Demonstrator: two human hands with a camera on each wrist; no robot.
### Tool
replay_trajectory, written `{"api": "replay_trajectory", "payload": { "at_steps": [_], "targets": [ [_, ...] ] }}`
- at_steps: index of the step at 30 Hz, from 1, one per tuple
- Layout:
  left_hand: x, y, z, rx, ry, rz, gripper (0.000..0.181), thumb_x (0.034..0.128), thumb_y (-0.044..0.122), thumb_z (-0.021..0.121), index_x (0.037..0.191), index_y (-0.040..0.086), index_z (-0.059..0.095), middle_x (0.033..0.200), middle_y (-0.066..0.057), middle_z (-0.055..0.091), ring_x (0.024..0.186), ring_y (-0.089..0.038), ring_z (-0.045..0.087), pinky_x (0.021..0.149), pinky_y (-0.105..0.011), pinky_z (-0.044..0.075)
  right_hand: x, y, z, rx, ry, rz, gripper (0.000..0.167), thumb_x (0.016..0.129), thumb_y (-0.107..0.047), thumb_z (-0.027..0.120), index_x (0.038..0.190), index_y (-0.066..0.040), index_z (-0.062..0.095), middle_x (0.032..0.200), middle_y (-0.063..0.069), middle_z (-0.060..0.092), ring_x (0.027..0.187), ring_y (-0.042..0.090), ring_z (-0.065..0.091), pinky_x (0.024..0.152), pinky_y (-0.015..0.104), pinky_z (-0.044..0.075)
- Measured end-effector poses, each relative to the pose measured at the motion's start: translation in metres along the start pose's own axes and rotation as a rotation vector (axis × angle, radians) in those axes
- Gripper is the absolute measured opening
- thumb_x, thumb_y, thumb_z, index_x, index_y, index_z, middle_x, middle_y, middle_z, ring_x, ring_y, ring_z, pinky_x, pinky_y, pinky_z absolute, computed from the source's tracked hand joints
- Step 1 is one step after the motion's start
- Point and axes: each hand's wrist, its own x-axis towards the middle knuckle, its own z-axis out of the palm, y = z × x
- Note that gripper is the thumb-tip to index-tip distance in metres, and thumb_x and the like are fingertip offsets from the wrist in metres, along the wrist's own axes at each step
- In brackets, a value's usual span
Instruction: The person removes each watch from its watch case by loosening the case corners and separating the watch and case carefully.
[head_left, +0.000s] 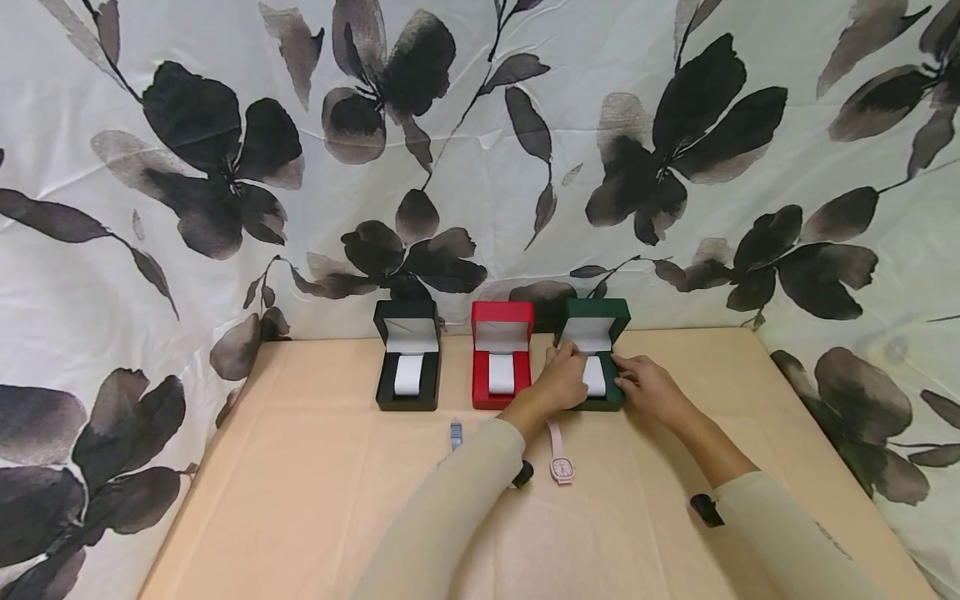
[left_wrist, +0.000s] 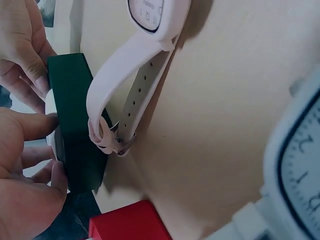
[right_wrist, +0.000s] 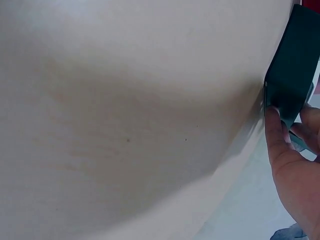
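An open green watch box point(head_left: 600, 404) stands at the right of a row, a white cushion point(head_left: 595, 377) inside it. My left hand point(head_left: 561, 379) reaches in from the left, and its thumb and fingers pinch the cushion, as the left wrist view shows. On the box's right side, my right hand point(head_left: 651, 387) grips the wall between thumb and fingers point(right_wrist: 275, 125). Before the box lies a pink watch point(head_left: 562, 469), its strap buckled into a loop point(left_wrist: 112, 75). A blue watch strap point(head_left: 456, 435) shows beyond my left sleeve, which covers the rest.
To the left stand an open red watch box point(head_left: 480, 400) and an open black watch box point(head_left: 407, 402), each holding a white cushion. A floral cloth point(head_left: 495, 167) hangs behind the table point(head_left: 315, 467). A white-cased watch point(left_wrist: 305, 165) appears close up in the left wrist view.
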Motion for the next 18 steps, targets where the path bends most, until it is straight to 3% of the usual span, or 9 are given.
{"api": "replay_trajectory", "payload": {
  "at_steps": [4, 10, 14, 18],
  "targets": [
    [0.0, -0.002, -0.003, -0.043, -0.003, 0.019, 0.051, 0.0961, 0.026, 0.071, 0.143, 0.008, 0.059, 0.147, -0.006, 0.049, 0.128, -0.023, 0.044, 0.096, -0.024, 0.047, 0.0, 0.002, -0.001, 0.006, 0.001, 0.002, 0.047, 0.099, 0.0, 0.063, 0.142, 0.013, 0.051, 0.119, 0.037, 0.058, 0.106, 0.048, 0.067, 0.092, 0.059, 0.056],
    [-0.005, -0.012, -0.019, -0.147, -0.027, 0.118, 0.053, 0.0976, 0.023, 0.07, 0.145, 0.003, 0.057, 0.144, -0.013, 0.054, 0.127, -0.023, 0.054, 0.104, -0.025, 0.052, -0.005, 0.005, 0.0, 0.031, 0.048, -0.022, 0.047, 0.1, -0.002, 0.063, 0.144, 0.011, 0.051, 0.125, 0.037, 0.054, 0.108, 0.049, 0.068, 0.093, 0.059, 0.057],
    [-0.017, -0.023, -0.035, -0.227, -0.036, 0.176, 0.051, 0.0998, 0.019, 0.068, 0.146, 0.002, 0.055, 0.144, -0.016, 0.056, 0.127, -0.023, 0.055, 0.108, -0.028, 0.052, -0.008, 0.002, -0.003, 0.028, 0.063, -0.03, 0.046, 0.102, -0.006, 0.062, 0.145, 0.006, 0.052, 0.131, 0.033, 0.053, 0.109, 0.046, 0.068, 0.091, 0.057, 0.059],
    [-0.032, -0.029, -0.053, -0.259, -0.03, 0.184, 0.053, 0.1005, 0.021, 0.067, 0.149, 0.005, 0.053, 0.15, -0.017, 0.052, 0.135, -0.027, 0.052, 0.11, -0.034, 0.052, -0.013, -0.009, -0.014, -0.028, 0.084, -0.036, 0.043, 0.103, -0.01, 0.06, 0.143, 0.006, 0.054, 0.132, 0.031, 0.054, 0.112, 0.045, 0.066, 0.092, 0.058, 0.057]
  ]
}}
